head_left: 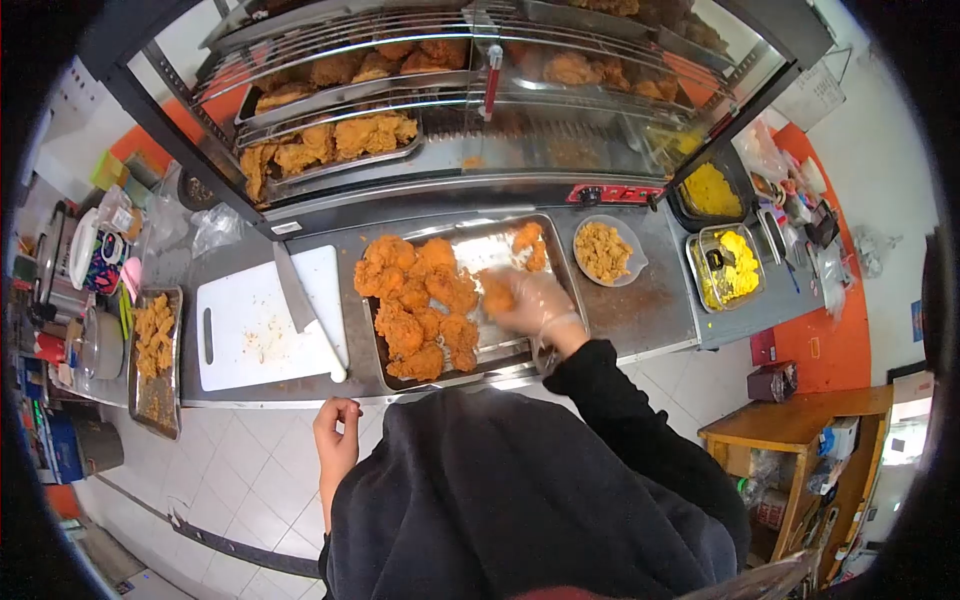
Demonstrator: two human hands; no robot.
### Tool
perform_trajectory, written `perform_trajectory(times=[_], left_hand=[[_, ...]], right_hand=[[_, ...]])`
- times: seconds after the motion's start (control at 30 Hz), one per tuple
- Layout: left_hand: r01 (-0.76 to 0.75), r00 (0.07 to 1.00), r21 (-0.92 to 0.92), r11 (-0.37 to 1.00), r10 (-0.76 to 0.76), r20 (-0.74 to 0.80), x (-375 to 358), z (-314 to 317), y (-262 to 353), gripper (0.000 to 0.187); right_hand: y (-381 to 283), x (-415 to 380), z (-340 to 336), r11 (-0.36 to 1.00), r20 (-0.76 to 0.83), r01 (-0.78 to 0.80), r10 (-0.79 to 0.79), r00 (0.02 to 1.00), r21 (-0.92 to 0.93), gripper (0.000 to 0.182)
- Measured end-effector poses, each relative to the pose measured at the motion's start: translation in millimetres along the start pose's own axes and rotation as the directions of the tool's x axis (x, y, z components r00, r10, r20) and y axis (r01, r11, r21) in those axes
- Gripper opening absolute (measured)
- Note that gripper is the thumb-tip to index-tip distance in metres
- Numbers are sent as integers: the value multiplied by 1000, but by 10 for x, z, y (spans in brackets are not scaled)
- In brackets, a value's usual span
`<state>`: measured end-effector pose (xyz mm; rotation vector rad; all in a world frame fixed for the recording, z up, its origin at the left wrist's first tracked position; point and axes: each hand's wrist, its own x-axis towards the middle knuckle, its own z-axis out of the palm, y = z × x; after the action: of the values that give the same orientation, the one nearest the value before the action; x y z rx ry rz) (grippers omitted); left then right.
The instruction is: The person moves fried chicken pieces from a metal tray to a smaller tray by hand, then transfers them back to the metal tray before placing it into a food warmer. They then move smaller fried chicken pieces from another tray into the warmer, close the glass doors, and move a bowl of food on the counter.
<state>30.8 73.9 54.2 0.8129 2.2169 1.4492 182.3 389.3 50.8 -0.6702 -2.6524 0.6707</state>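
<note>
My right hand [535,304], in a clear plastic glove, is closed on a piece of fried chicken [497,295] over the metal tray [480,235]. Fried chicken pieces [415,305] fill the tray's left part, and smaller ones [530,245] lie at its upper right. Bare and loosely curled, my left hand [337,425] is in front of the counter edge, between the white cutting board and the tray; nothing shows in its fingers. A large knife [294,290] lies on the right side of the cutting board [235,340].
Behind the counter stands a glass warmer [400,190] with chicken on racks. A bowl of crumbs [603,250] sits right of the tray. Farther right are containers of yellow food [735,265]. A narrow tray [155,400] overhangs the counter at left. A wooden shelf [790,405] stands at lower right.
</note>
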Motion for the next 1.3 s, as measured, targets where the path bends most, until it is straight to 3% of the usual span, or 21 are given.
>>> perform_trajectory(times=[0.13,0.2,0.23,0.27,0.33,0.37,0.5,0.57,0.6,0.67,0.7,0.83,0.9,0.93,1.0,1.03,1.17,1.23,1.3], left_hand=[[-6,1000,27,1000,6,18,-38,-4,-14,11],[2,1000,31,1000,-3,10,-58,-8,6,11],[9,1000,39,999,-9,1,-70,-24,17,12],[14,1000,48,999,-14,-10,-72,-40,22,12],[52,998,39,998,-50,-47,-101,-58,0,10],[89,994,27,996,-87,-71,-119,-63,-7,9],[84,996,39,996,-82,-35,-134,-28,13,9],[72,997,36,997,-71,-35,-136,-14,33,9],[64,997,35,997,-63,-32,-132,-10,37,9],[80,996,24,997,-79,-46,-157,-9,33,10],[75,997,24,997,-74,-38,-170,-10,19,10],[80,995,14,997,-80,-57,-183,-23,-37,11],[80,993,6,997,-80,-83,-190,-18,-20,12],[89,993,6,996,-88,-78,-185,-16,25,13],[98,992,5,995,-97,-76,-196,-24,26,13],[87,994,17,996,-85,-69,-191,-28,-14,13],[69,996,-1,998,-69,-64,-166,8,-5,12],[67,996,-4,998,-67,-50,-152,17,-7,12],[62,997,-5,998,-62,-42,-137,12,-6,12]], right_hand=[[118,438,40,990,46,-79,85,995,-119,44],[257,553,298,940,81,32,-5,997,-341,26],[240,592,326,909,226,-10,115,967,-417,28],[216,616,366,910,225,-3,106,968,-414,28],[182,600,468,900,1,37,-40,999,-434,38],[68,627,423,956,-44,52,-67,997,-290,45],[-78,844,610,942,-36,174,-192,981,-288,47],[-165,969,572,976,222,158,-123,967,-148,46],[-181,1037,527,976,214,155,-121,969,-152,46],[-182,1147,451,963,447,139,-22,894,-231,51],[-112,1192,534,965,425,187,-92,901,-187,47],[-27,1017,541,962,339,121,-32,940,-245,43],[90,877,571,984,77,17,-3,997,-178,42],[128,830,567,984,83,22,-7,996,-176,42],[168,762,507,987,-72,-105,97,993,-122,43],[227,739,539,960,-81,-105,87,993,-258,43],[343,652,646,950,-120,-90,56,991,-300,40],[425,649,666,930,-38,2,-18,999,-367,45],[290,565,513,905,-103,-8,-40,994,-426,51]])
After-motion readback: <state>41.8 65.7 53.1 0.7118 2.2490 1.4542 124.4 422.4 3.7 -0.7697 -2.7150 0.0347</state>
